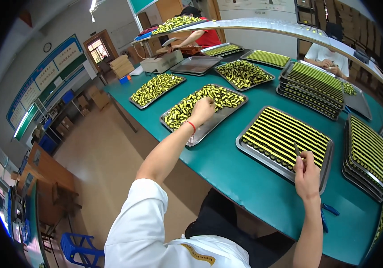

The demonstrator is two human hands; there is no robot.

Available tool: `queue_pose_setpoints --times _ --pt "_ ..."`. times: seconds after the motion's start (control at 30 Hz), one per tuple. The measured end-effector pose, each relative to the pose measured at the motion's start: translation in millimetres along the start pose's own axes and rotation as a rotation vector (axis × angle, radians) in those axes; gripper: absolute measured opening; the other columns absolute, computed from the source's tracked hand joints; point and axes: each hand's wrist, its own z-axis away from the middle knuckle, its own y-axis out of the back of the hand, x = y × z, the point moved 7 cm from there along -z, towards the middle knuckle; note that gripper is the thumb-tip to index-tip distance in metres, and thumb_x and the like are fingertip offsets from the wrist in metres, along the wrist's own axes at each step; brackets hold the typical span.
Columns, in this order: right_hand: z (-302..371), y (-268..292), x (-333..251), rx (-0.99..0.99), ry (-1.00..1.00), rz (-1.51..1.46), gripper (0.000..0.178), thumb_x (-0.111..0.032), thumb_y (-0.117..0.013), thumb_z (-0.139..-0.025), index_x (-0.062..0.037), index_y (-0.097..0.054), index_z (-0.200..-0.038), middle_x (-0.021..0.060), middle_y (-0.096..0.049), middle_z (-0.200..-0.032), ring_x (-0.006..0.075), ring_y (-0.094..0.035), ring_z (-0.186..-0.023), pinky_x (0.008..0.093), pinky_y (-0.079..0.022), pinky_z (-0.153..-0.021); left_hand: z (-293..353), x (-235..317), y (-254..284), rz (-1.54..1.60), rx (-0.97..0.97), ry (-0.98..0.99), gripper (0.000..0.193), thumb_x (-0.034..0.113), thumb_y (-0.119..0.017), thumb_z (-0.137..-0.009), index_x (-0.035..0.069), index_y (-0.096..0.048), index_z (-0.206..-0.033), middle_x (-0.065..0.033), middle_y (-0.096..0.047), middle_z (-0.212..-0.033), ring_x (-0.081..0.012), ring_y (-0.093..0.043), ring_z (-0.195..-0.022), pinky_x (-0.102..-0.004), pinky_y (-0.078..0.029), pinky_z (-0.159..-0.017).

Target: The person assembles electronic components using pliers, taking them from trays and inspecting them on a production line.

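My left hand point(204, 110), a red band at its wrist, reaches into a metal tray point(214, 125) heaped with small yellow-and-black cylinders point(178, 115). Its fingers are drawn together at the pile, and what they hold, if anything, is hidden. In my right hand point(307, 176) is a slim dark pointed tool point(296, 148), perhaps tweezers, pinched between thumb and fingers. It points over a second metal tray point(259, 155), where the same kind of pieces point(285, 134) stand in tight straight rows.
More loose pieces fill two trays point(157, 89) point(244, 74) farther back. Stacked trays of rowed pieces point(312, 89) point(369, 156) stand at the right. Blue-handled pliers point(330, 209) lie near the front edge. Two people sit across the green table point(218, 167), under a raised shelf point(263, 23).
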Motion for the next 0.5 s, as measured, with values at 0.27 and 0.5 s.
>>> queue_pose_setpoints --times 0.27,0.5 --pt "6.1 -14.9 22.9 -0.050 -0.386 -0.758 0.030 -0.030 -0.045 -0.105 -0.0031 -0.054 -0.115 0.0044 -0.062 -0.076 0.0075 -0.055 -0.061 0.0174 -0.032 -0.044 55.6 154.4 -127.5 1.760 -0.717 0.593 0.026 0.031 -0.047 -0.104 0.008 -0.057 -0.111 -0.0065 -0.058 -0.084 -0.0128 -0.045 -0.061 -0.0284 -0.039 -0.054" --pt "7.2 -46.1 0.3 -0.227 -0.438 -1.199 0.044 0.001 -0.052 -0.074 -0.0066 -0.043 -0.116 0.0090 -0.052 -0.083 0.0200 -0.056 -0.070 0.0251 -0.042 -0.054 103.1 196.4 -118.6 1.319 -0.805 0.086 0.032 0.019 -0.063 -0.097 0.003 -0.059 -0.125 0.0003 -0.056 -0.076 -0.0056 -0.049 -0.063 -0.0228 -0.039 -0.054"
